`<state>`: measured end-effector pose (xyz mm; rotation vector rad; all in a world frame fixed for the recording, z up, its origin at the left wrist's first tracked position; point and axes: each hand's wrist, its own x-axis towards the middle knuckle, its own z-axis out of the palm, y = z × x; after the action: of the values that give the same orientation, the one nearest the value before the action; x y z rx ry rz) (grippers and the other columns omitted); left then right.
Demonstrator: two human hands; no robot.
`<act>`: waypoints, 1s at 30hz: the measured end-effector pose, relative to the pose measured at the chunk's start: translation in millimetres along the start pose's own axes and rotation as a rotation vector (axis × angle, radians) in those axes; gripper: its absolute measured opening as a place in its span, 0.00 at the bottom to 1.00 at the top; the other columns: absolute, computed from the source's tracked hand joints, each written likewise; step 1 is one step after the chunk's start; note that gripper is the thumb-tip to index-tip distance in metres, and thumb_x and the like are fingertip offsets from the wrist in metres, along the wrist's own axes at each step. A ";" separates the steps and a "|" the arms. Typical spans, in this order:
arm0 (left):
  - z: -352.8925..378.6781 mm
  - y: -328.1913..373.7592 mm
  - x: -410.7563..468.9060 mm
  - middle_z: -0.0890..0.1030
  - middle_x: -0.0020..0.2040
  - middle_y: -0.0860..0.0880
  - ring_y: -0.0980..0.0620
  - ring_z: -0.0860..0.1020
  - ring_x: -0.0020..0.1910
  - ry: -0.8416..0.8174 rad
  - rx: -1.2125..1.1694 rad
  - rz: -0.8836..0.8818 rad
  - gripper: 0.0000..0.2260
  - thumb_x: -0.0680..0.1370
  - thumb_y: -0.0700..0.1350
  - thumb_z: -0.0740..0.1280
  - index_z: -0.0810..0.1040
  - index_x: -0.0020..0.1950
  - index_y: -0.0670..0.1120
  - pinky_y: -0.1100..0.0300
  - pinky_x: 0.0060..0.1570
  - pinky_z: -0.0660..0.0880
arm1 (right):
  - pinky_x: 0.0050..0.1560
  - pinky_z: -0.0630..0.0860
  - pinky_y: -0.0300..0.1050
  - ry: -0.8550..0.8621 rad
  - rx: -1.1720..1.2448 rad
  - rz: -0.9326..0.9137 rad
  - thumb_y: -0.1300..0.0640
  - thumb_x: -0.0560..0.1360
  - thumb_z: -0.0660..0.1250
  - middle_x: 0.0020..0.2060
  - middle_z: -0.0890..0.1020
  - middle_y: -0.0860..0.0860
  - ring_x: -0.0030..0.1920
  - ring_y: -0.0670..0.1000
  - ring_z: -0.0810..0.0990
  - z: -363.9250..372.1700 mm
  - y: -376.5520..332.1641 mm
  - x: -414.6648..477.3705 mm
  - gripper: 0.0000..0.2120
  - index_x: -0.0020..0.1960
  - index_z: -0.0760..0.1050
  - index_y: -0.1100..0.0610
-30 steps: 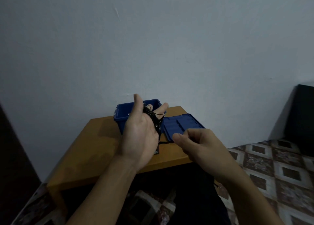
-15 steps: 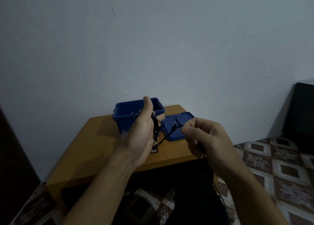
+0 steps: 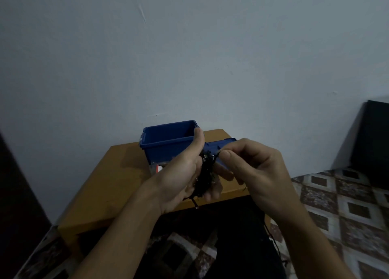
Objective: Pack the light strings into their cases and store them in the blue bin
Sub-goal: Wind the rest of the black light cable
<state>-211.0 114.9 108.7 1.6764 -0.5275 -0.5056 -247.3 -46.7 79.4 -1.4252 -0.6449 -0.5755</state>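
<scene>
The black coiled light string [image 3: 205, 173] is wound round the left hand [image 3: 179, 173], above the near edge of the brown wooden tabletop [image 3: 117, 173] and in front of the open blue plastic bin [image 3: 166, 140]. I judge the loops could slip off or tangle if the loose tail [image 3: 195, 204] dangling below snags or the wire is pulled unevenly. The left fingers [image 3: 211, 193] curl round the bundle, and the right hand [image 3: 261, 173] pinches the wire tightly between thumb and forefinger at the bundle's top.
</scene>
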 end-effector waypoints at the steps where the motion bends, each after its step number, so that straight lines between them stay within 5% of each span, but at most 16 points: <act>1: 2.4 1.8 -0.9 0.75 0.31 0.40 0.48 0.72 0.28 0.011 0.026 0.001 0.42 0.79 0.71 0.44 0.81 0.52 0.37 0.60 0.30 0.71 | 0.31 0.71 0.34 0.016 -0.037 -0.002 0.63 0.77 0.66 0.30 0.79 0.60 0.28 0.46 0.74 -0.9 2.0 0.4 0.06 0.44 0.80 0.63; 3: 5.2 5.5 0.3 0.72 0.28 0.38 0.51 0.68 0.22 0.041 0.032 -0.015 0.41 0.79 0.70 0.44 0.81 0.50 0.37 0.60 0.27 0.70 | 0.32 0.73 0.35 0.052 -0.084 -0.005 0.63 0.77 0.67 0.32 0.80 0.61 0.28 0.49 0.75 -2.1 5.2 0.6 0.05 0.44 0.81 0.62; 7: 2.7 8.1 6.7 0.69 0.38 0.25 0.48 0.65 0.17 -0.109 -0.066 -0.066 0.54 0.69 0.78 0.50 0.69 0.66 0.28 0.45 0.39 0.72 | 0.37 0.79 0.45 0.124 -0.155 0.022 0.57 0.73 0.72 0.36 0.85 0.54 0.36 0.55 0.82 -2.7 10.5 0.9 0.04 0.43 0.83 0.57; 13: -7.7 2.7 -2.9 0.65 0.19 0.46 0.47 0.61 0.21 -0.286 0.008 -0.073 0.45 0.76 0.73 0.46 0.78 0.35 0.33 0.61 0.31 0.76 | 0.39 0.77 0.39 0.141 -0.326 0.082 0.48 0.72 0.71 0.35 0.83 0.49 0.37 0.45 0.80 -7.1 21.3 2.1 0.06 0.42 0.82 0.50; 17: -10.7 3.7 -2.3 0.65 0.17 0.47 0.48 0.59 0.17 -0.420 -0.159 -0.028 0.44 0.76 0.74 0.48 0.78 0.34 0.34 0.59 0.32 0.76 | 0.37 0.75 0.40 0.154 -0.332 0.095 0.55 0.77 0.71 0.36 0.81 0.53 0.35 0.46 0.77 -9.9 25.7 3.4 0.02 0.45 0.81 0.52; 24: -14.8 1.7 2.1 0.66 0.19 0.48 0.51 0.65 0.19 -0.453 -0.304 0.064 0.44 0.77 0.73 0.43 0.78 0.36 0.35 0.52 0.41 0.76 | 0.50 0.78 0.68 0.066 -0.222 0.141 0.46 0.77 0.68 0.42 0.85 0.56 0.46 0.62 0.83 -9.2 33.2 2.6 0.09 0.48 0.83 0.50; 30: -15.7 1.7 3.4 0.66 0.18 0.49 0.51 0.63 0.18 -0.429 -0.389 0.102 0.43 0.78 0.72 0.43 0.78 0.37 0.36 0.52 0.40 0.76 | 0.51 0.79 0.66 0.034 -0.212 0.169 0.53 0.80 0.67 0.43 0.86 0.55 0.46 0.61 0.83 -9.3 31.1 2.3 0.08 0.50 0.84 0.54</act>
<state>-198.9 124.9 112.7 1.1649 -0.7665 -0.8422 -223.1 -53.8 58.8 -1.6475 -0.4405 -0.5447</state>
